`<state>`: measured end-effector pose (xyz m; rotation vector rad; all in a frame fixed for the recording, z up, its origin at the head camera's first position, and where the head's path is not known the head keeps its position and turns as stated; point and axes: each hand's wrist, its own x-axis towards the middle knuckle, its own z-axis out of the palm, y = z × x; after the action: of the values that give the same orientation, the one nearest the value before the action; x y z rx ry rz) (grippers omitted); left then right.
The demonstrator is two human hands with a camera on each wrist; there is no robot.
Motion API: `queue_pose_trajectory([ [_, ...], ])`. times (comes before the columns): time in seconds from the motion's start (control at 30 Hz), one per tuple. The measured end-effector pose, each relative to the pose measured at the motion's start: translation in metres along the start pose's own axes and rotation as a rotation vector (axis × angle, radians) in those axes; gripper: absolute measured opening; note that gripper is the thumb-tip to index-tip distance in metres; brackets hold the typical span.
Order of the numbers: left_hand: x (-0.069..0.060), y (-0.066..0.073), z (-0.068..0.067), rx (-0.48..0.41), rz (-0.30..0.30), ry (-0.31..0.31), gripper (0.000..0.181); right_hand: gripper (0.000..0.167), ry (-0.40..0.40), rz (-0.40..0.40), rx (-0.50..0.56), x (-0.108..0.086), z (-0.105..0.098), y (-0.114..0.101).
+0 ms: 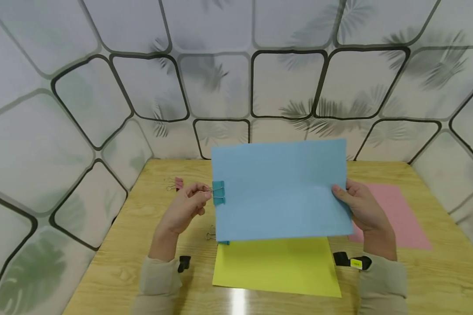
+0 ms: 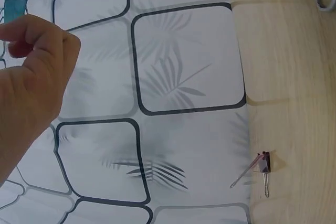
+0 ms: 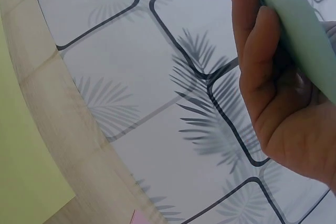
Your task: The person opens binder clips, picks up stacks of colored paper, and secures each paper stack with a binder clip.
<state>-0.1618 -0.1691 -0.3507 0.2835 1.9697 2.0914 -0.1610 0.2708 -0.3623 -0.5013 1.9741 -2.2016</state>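
A light blue sheet of paper (image 1: pixel 280 188) is held up off the table, tilted toward the head camera. On its left edge sits a teal binder clip (image 1: pixel 218 192), also seen in the left wrist view. My left hand (image 1: pixel 185 205) pinches the wire handles of that clip between thumb and fingers. At the opposite edge, my right hand (image 1: pixel 364 208) grips the blue sheet, thumb on the front and fingers behind. Below lies a yellow sheet (image 1: pixel 276 267), partly covered from view by the blue one. Another blue binder clip (image 1: pixel 223 242) shows at the yellow sheet's left side, mostly hidden.
To the right, a pink sheet (image 1: pixel 398 218) lies on the wooden table (image 1: pixel 114 271). A pink binder clip (image 1: pixel 179 183) rests at the back left, beyond my left hand. Patterned fabric walls (image 1: pixel 220 96) enclose the table at the back and sides.
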Motion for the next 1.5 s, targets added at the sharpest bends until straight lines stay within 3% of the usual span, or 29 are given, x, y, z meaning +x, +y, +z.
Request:
queue_pose_trajectory([
  [0.13,0.009,0.007,0.007,-0.091,0.039,0.116,0.003,0.045,-0.032,-0.012,-0.047,0.003,-0.001,-0.004],
  [0.23,0.016,0.011,0.012,-0.152,0.069,0.165,0.005,0.050,-0.060,-0.036,-0.069,0.003,-0.003,-0.005],
  [0.4,0.028,0.019,0.015,-0.210,0.111,0.226,0.004,0.040,-0.134,-0.193,-0.114,0.001,-0.006,-0.005],
  [0.5,0.034,0.023,0.015,-0.201,0.132,0.237,0.012,0.043,-0.105,-0.241,-0.167,0.000,-0.004,-0.007],
  [0.63,0.035,0.016,0.011,-0.145,0.134,0.246,0.022,0.051,-0.008,-0.205,-0.247,0.004,0.001,-0.003],
  [0.83,0.042,0.009,0.006,-0.075,0.123,0.251,0.031,0.055,0.205,-0.146,-0.432,0.011,0.005,0.006],
  [1.0,0.052,0.002,-0.001,0.135,0.094,0.276,0.042,0.047,0.341,-0.118,-0.520,0.025,0.009,0.014],
  [1.1,0.057,-0.004,-0.004,0.257,0.073,0.278,0.044,0.045,0.359,-0.110,-0.512,0.029,0.010,0.018],
  [1.2,0.061,-0.009,-0.008,0.315,0.060,0.260,0.046,0.046,0.346,-0.074,-0.505,0.030,0.008,0.023],
  [1.37,0.069,-0.009,-0.011,0.352,0.052,0.205,0.049,0.050,0.319,-0.008,-0.599,0.032,-0.003,0.030],
  [1.5,0.078,-0.009,-0.014,0.313,0.031,0.170,0.047,0.053,0.276,0.047,-0.620,0.040,-0.012,0.032],
])
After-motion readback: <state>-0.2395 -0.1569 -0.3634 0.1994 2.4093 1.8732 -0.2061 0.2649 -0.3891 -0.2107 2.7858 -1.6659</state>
